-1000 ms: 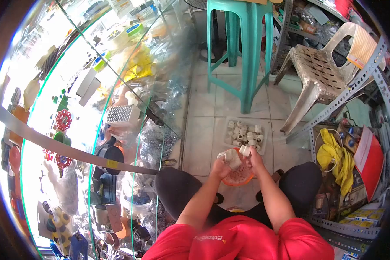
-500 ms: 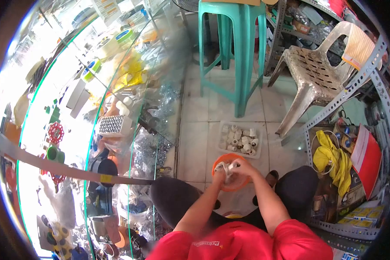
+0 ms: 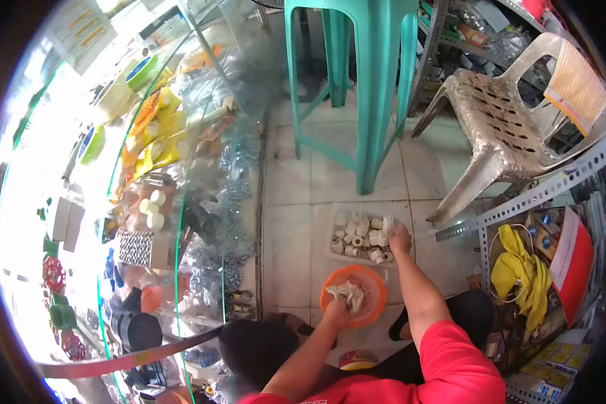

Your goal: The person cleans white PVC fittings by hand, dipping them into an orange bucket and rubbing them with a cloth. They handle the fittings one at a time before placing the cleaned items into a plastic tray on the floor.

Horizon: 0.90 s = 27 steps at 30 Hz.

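My left hand is closed around a crumpled whitish rag over the orange plastic basin. Out at the right edge of a clear plastic tray, my right hand has its fingers closed on a white pipe fitting. Several more white pipe fittings lie jumbled in the tray. The tray sits on the floor just beyond the basin.
A green plastic stool stands ahead, with a worn plastic chair to its right. Glass shelves of hardware line the left side. A metal rack with a yellow cloth is at the right.
My right hand has moved from the basin forward and right to the tray's edge. My left hand stays at the basin with the rag. The camera view has shifted.
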### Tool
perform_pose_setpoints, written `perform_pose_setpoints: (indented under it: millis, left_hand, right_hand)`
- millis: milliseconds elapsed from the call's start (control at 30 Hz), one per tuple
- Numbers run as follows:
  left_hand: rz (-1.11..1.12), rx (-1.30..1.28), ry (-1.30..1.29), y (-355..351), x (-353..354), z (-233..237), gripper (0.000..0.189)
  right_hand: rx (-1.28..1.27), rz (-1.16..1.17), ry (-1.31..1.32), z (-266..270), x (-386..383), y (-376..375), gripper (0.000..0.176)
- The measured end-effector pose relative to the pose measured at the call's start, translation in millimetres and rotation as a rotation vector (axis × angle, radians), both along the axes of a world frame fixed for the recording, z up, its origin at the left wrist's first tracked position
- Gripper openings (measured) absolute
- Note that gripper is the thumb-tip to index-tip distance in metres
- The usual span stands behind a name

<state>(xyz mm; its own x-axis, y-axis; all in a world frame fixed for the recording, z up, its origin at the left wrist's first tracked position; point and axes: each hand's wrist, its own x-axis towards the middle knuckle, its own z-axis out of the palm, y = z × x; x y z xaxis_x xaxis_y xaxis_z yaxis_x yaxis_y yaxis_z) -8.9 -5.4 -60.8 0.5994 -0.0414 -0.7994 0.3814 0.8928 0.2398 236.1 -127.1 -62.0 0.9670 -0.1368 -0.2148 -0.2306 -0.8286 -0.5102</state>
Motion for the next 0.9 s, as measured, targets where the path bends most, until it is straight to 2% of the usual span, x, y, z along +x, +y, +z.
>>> perform_pose_setpoints:
  millis: [33, 67, 100, 133, 200, 300, 333, 400, 500, 600, 633, 700, 733, 833, 900]
  left_hand:
    - [-0.170, 0.161, -0.146, -4, -11, -40, 0.025]
    - [-0.244, 0.241, -0.210, -5, -18, -63, 0.028]
    - [-0.233, 0.195, -0.195, -4, -17, -60, 0.032]
    - [-0.080, -0.081, -0.072, -9, -16, -57, 0.034]
    - [-0.078, -0.088, -0.118, -10, -15, -48, 0.034]
    - [-0.068, -0.062, -0.116, -6, -3, 0, 0.033]
    - [-0.062, -0.049, -0.104, -6, 0, 14, 0.033]
    - [-0.035, -0.113, -0.175, -6, -5, -15, 0.033]
    - [-0.077, -0.066, -0.198, -2, 2, -11, 0.034]
    - [-0.088, 0.100, -0.245, 6, 17, 29, 0.034]
    - [-0.080, 0.160, -0.269, 7, 18, 41, 0.035]
    - [-0.010, 0.111, -0.297, 5, 19, 41, 0.033]
    - [0.024, 0.087, -0.313, 5, 20, 49, 0.033]
    - [0.080, 0.160, -0.416, 4, 19, 95, 0.029]
    - [-0.231, 0.859, -0.585, 5, 9, 102, 0.030]
  right_hand:
    - [-0.039, 0.019, 0.021, -6, 6, 0, 0.043]
    - [-0.078, 0.039, 0.043, -10, 12, 0, 0.045]
    - [-0.115, 0.060, 0.063, -9, 18, 2, 0.046]
    - [-0.121, 0.077, 0.111, -9, 21, 4, 0.047]
    - [-0.129, 0.111, 0.204, -4, 24, 8, 0.050]
    - [-0.129, 0.090, 0.173, 0, 23, 12, 0.050]
    - [-0.014, 0.076, 0.151, 4, 22, 11, 0.051]
    - [0.208, 0.050, 0.108, 16, 15, 7, 0.052]
    - [0.565, 0.096, 0.019, 4, 11, 6, 0.054]
    - [0.711, 0.209, -0.029, 65, -17, 18, 0.052]
    - [0.830, 0.228, 0.013, 83, -30, 21, 0.051]
    - [1.068, 0.265, 0.105, 120, -58, 25, 0.048]
    - [1.108, 0.303, 0.176, 144, -73, 25, 0.046]
    - [1.110, 0.453, 0.207, 152, -103, 16, 0.047]
    - [0.934, 0.543, 0.160, 160, -125, 8, 0.047]
